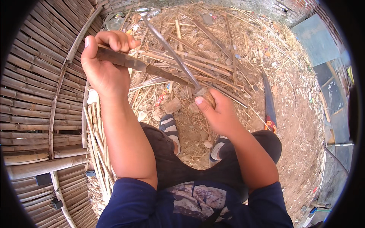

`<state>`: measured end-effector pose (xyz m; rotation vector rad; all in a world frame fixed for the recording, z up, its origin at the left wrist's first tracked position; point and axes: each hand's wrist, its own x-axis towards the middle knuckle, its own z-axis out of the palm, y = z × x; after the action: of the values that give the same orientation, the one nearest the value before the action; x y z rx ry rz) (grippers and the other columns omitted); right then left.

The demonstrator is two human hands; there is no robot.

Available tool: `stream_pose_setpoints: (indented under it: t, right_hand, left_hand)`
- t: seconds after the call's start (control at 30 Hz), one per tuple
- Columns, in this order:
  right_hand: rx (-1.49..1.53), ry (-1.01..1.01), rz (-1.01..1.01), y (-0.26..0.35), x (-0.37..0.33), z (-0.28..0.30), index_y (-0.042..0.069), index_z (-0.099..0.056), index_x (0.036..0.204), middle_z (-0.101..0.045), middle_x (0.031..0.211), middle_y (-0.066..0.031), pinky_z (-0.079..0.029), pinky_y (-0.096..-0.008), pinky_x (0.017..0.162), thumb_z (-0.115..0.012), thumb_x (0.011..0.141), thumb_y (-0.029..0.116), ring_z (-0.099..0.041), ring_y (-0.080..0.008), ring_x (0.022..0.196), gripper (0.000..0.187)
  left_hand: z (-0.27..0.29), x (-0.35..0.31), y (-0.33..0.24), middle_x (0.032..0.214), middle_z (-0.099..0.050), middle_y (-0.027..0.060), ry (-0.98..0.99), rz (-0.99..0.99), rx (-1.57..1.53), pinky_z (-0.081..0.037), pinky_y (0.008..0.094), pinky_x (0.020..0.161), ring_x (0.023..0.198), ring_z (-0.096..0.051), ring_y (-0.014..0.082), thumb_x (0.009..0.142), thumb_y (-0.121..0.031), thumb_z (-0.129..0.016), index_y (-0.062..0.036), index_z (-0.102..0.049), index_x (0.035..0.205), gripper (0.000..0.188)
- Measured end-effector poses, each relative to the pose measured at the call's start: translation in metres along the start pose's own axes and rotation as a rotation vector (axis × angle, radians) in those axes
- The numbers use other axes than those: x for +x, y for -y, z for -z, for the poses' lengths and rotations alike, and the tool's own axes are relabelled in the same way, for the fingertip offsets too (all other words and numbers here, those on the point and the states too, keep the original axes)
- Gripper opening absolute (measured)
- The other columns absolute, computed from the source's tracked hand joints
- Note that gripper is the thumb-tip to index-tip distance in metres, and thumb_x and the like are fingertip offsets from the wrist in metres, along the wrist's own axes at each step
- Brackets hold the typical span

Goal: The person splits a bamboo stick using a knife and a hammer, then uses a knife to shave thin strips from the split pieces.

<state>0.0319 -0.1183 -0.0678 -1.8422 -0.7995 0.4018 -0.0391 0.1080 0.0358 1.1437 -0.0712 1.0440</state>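
Far to the left, a wall of split bamboo (34, 114). Next, a stack of thin pale strips (99, 140), just beside the left arm. Then the left hand (108, 72), thumb up, fingers curled over the thick end of a flat dark brown strip (129, 61). Pressed snug into the palm, with the rest poking out to the right and a bit down. Maybe bamboo or wood; cannot tell which. Probably light and stiff, more rough than slippery, maybe with splinters. Best held by the thick end, away from the blade. Further right, a long curved metal blade (171, 51), meeting the thin end down low; cannot tell if touching. Likely hard and a bit heavy, so best held by the wooden handle (206, 97). Around that handle, the right hand (222, 110), closed, thumb on top. Behind, loose bamboo sticks (216, 69) on the ground. Last, a hand saw (268, 97), well apart from both hands.
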Motion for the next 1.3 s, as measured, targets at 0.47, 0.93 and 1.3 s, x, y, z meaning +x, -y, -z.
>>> stream_pose_setpoints:
  t: [0.47, 0.93, 1.3]
  right_hand:
    - [-0.146, 0.112, -0.253, -0.056, 0.004, -0.022, -0.004, -0.058, 0.099, -0.062, 0.070, -0.0195, -0.047, -0.0459, 0.063, -0.056, 0.096, 0.048, -0.065, -0.0354, 0.069, 0.052]
    - [-0.059, 0.141, -0.140, -0.034, 0.001, -0.036, -0.003, -0.054, 0.096, -0.057, 0.060, -0.0203, -0.045, -0.0459, 0.055, -0.057, 0.096, 0.045, -0.060, -0.0394, 0.057, 0.047]
    - [-0.277, 0.150, -0.264, -0.073, -0.003, -0.042, -0.005, -0.056, 0.098, -0.064, 0.073, -0.0234, -0.048, -0.0508, 0.066, -0.054, 0.096, 0.048, -0.065, -0.0408, 0.071, 0.053]
  left_hand:
    - [-0.002, 0.004, 0.006, 0.058, -0.027, -0.0008, -0.016, -0.028, -0.067, -0.020, 0.0277, 0.049, 0.052, -0.024, 0.0115, 0.097, -0.047, -0.049, -0.0121, -0.036, 0.066, 0.049]
    - [0.015, 0.008, 0.004, 0.059, -0.029, -0.0001, -0.056, -0.023, -0.060, -0.020, 0.0285, 0.050, 0.053, -0.022, 0.0120, 0.094, -0.033, -0.044, -0.0131, -0.033, 0.067, 0.035]
    - [0.009, 0.007, 0.002, 0.058, -0.027, -0.0004, -0.025, 0.005, -0.063, -0.019, 0.0290, 0.049, 0.051, -0.021, 0.0124, 0.093, -0.033, -0.044, -0.0126, -0.033, 0.066, 0.035]
